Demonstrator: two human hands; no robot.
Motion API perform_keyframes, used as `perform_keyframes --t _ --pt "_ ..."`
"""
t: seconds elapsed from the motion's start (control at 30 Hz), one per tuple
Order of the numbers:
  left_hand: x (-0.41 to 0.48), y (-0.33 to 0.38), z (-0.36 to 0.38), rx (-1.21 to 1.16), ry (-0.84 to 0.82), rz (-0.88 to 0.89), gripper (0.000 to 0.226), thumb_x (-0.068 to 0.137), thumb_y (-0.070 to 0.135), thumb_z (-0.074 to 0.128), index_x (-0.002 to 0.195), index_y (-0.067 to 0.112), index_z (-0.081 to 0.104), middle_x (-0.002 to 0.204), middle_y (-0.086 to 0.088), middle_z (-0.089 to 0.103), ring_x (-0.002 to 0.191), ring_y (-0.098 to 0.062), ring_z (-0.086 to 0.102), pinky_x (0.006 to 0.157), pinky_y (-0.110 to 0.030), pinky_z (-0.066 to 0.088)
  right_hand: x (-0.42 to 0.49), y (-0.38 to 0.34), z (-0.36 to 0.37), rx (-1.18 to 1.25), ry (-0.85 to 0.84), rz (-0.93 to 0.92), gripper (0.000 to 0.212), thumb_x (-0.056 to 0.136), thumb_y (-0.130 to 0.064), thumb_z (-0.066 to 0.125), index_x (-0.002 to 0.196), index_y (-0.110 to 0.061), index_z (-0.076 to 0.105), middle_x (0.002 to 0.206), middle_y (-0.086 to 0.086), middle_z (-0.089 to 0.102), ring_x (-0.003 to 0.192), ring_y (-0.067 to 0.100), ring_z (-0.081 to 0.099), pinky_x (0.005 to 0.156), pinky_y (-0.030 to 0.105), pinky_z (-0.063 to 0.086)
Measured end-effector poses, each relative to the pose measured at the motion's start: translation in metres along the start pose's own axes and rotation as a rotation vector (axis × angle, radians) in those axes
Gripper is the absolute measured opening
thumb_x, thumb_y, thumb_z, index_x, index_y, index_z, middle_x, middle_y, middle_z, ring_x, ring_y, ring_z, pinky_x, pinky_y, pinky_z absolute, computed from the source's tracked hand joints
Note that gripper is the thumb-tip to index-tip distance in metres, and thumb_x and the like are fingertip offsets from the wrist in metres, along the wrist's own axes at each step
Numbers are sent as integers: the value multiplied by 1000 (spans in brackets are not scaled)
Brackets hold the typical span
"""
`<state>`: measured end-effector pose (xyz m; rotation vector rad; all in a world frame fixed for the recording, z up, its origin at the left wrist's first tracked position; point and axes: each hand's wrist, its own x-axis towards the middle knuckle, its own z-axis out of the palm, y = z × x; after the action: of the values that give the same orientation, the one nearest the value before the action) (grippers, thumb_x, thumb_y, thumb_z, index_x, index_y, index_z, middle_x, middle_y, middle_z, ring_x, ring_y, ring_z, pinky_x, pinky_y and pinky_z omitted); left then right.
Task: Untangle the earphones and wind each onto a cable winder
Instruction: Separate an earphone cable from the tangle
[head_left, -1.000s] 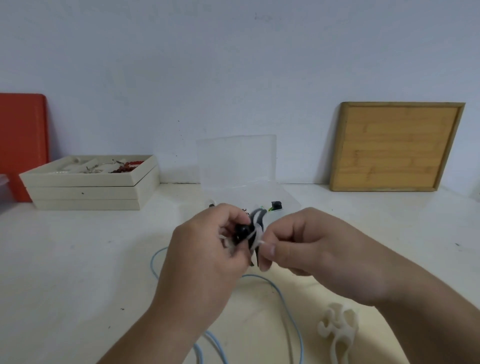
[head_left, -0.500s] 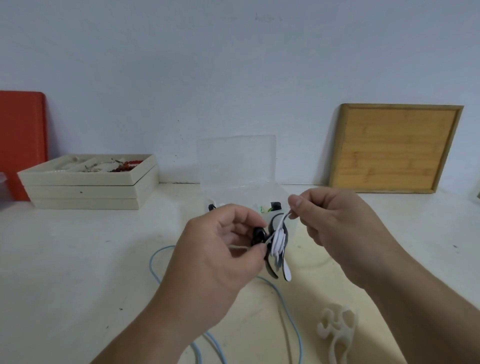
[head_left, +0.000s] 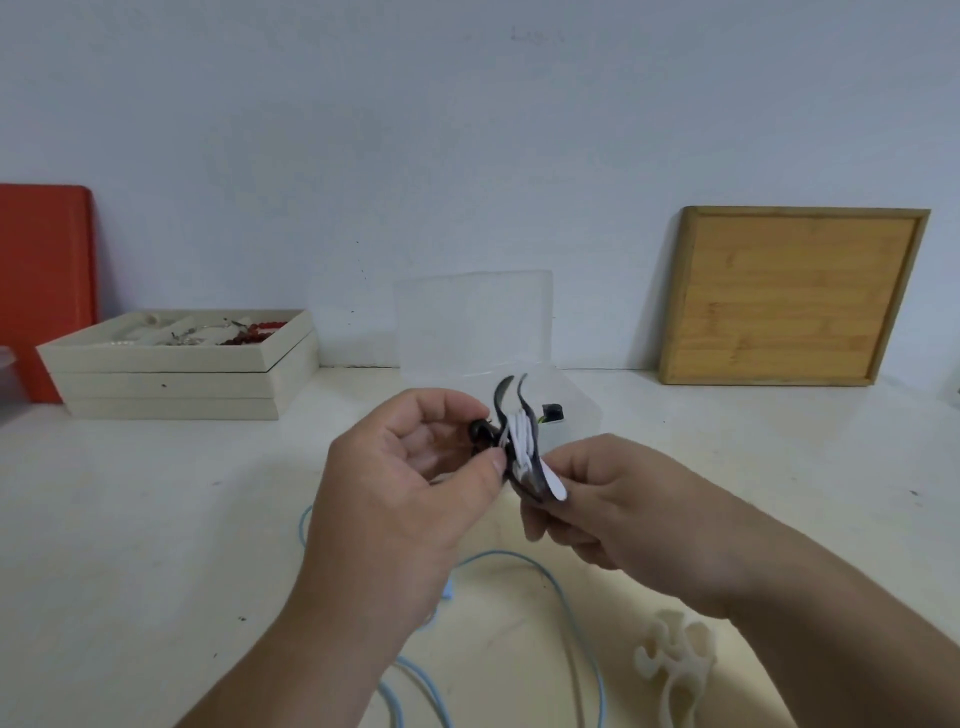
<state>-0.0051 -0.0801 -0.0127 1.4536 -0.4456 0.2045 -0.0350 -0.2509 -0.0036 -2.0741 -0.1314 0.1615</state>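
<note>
Altogether two hands; two winders; one blue cable

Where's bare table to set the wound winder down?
Bare table lies left of the left hand, before the stacked trays; also below the wooden board. Crowded: blue cable and white winder nearest you.
</note>
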Motion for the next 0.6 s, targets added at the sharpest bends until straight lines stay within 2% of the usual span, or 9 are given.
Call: perform_keyframes --t 0.13,0.23,0.37,0.5,0.53,0.6 --pt "4 0 -4 47 94 -20 24 69 10 79 84 26 71 83 0 77 73 -16 74 74 -38 57 -2 2 1 53 -132 -47 38 105 -29 47 79 -12 68 58 -5 36 52 11 30 50 19 27" --pt "6 -3 -6 107 131 -16 27 77 -3 78 85 21 70 81 2 76 74 -19 75 78 -42 59 -1 1 -2 36 -117 -96 36 103 -31 50 78 -15 71 57 -7 38 54 14 29 52 24 25" --pt "6 -2 -8 157 116 -5 27 78 -4 74 84 22 69 81 4 76 76 -17 75 74 -38 57 -3 -3 -5 -15 -62 -127 34 92 -41 54 77 -16 73 60 -4 40 59 19 30 55 32 25" --pt "6 -3 -8 196 83 2 26 78 -3 75 83 23 71 82 3 77 78 -17 75 78 -42 59 -7 -6 -11 -70 -33 -158 36 87 -44 53 73 -16 72 58 -4 39 56 17 32 55 30 26" --pt "6 -3 -8 207 77 10 26 78 -3 75 83 23 71 81 4 77 78 -16 75 78 -41 60 -8 -6 -13 -65 -29 -164 36 87 -44 53 71 -16 71 56 -6 38 55 16 31 54 30 26" --pt "6 -3 -8 244 63 35 25 78 -1 75 82 24 71 77 7 76 75 -11 74 72 -28 59 -10 -7 -15 -37 -27 -176 35 86 -42 55 69 -16 70 54 -7 36 54 14 31 53 28 25"
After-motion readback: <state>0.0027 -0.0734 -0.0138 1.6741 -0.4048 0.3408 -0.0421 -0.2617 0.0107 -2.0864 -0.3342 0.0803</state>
